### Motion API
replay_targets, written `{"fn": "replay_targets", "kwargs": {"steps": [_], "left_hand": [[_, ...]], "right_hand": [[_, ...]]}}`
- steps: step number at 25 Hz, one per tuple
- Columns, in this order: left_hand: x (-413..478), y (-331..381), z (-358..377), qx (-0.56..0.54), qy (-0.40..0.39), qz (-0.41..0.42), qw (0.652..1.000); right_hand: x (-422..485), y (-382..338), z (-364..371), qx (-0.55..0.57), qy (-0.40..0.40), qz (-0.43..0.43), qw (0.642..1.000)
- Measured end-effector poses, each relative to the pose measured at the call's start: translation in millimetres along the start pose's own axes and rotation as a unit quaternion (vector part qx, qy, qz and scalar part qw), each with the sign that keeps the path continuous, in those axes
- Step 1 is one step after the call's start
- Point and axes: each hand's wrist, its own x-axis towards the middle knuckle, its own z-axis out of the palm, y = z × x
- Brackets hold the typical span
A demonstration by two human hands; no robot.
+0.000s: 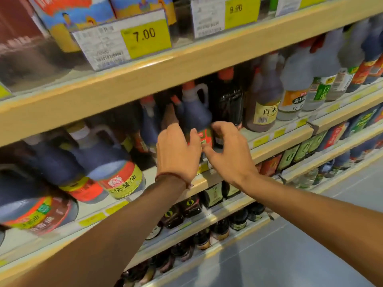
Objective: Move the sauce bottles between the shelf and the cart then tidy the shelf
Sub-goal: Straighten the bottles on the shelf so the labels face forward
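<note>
A dark sauce bottle with a red cap, a side handle and a red label stands upright near the front of the middle shelf. My left hand curls against the bottle's left side low down, fingers touching the label. My right hand sits at its right side with fingers spread and bent, thumb under the label; whether it touches is unclear. A taller black bottle stands right behind. No cart is in view.
Large handled soy jugs fill the shelf to the left. Vinegar bottles stand to the right. Price tags hang on the shelf above. Small dark bottles line the lower shelves. Grey floor lies lower right.
</note>
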Motion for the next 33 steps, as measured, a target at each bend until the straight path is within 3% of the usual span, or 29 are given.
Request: {"fn": "replay_targets", "kwargs": {"steps": [8, 17, 23, 26, 28, 30, 33], "left_hand": [[6.8, 9.0, -1.7, 0.017, 0.003, -0.040, 0.999], [6.0, 11.3, 1.5, 0.041, 0.066, -0.088, 0.993], [-9.3, -10.7, -6.3, -0.081, 0.058, -0.021, 0.995], [-24.1, -32.5, -19.7, -0.114, 0.124, -0.025, 0.986], [-22.8, -44.2, -28.3, -0.080, 0.164, -0.047, 0.982], [-14.0, -51.4, -33.3, -0.029, 0.141, -0.076, 0.987], [5.2, -57.5, -38.3, -0.015, 0.044, -0.076, 0.996]], "right_hand": [[0.7, 8.3, 21.4, 0.074, 0.019, 0.017, 0.997], [0.6, 11.0, 26.2, 0.093, 0.033, 0.017, 0.995], [-13.7, 5.8, 30.3, 0.114, 0.074, 0.002, 0.991], [-28.1, -3.1, 35.6, 0.111, 0.081, -0.032, 0.990], [-29.6, -8.2, 43.2, 0.126, 0.043, -0.051, 0.990], [-27.0, -14.6, 52.0, 0.129, -0.004, -0.056, 0.990], [-23.8, -24.1, 66.6, 0.109, -0.022, -0.041, 0.993]]}}
